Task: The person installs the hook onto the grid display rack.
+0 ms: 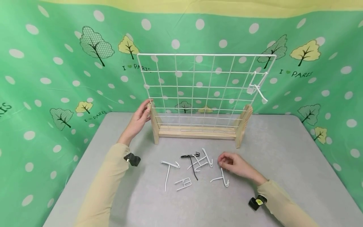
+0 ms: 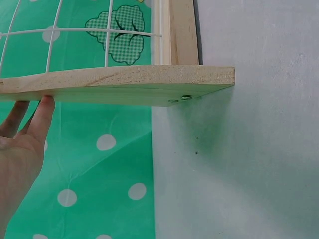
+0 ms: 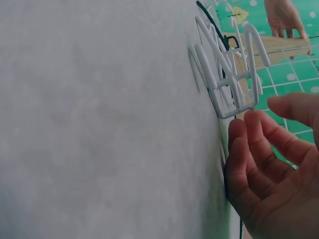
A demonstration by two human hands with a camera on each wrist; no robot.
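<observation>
A white wire grid panel (image 1: 204, 91) stands upright in a wooden base (image 1: 197, 132) near the back of the grey table (image 1: 283, 151), with 1 white hook (image 1: 256, 90) already hanging on its upper right corner. The person's left hand (image 1: 139, 119) rests against the top of the base's left wooden upright (image 1: 154, 123), fingers straight and relaxed rather than wrapped around it; the left wrist view shows the fingertips (image 2: 46, 107) touching the edge of the wood. In front of the stand, loose hooks lie scattered on the table: a long white hook (image 1: 169, 171) to the left, a small double-pronged white hook (image 1: 183, 183) just below it, a black hook (image 1: 192, 160) in the middle, and a tangle of white hooks (image 1: 202, 160) touching it. The right hand (image 1: 233, 164) sits low on the table just to the right of that tangle, fingers loosely curled and holding nothing. Another white hook (image 1: 222, 179) lies just below and beside those fingers, close to the hand's underside. In the right wrist view the fingertips (image 3: 249, 129) sit just short of the nearest white hook in the cluster, right beside it, and I cannot tell whether they touch.
</observation>
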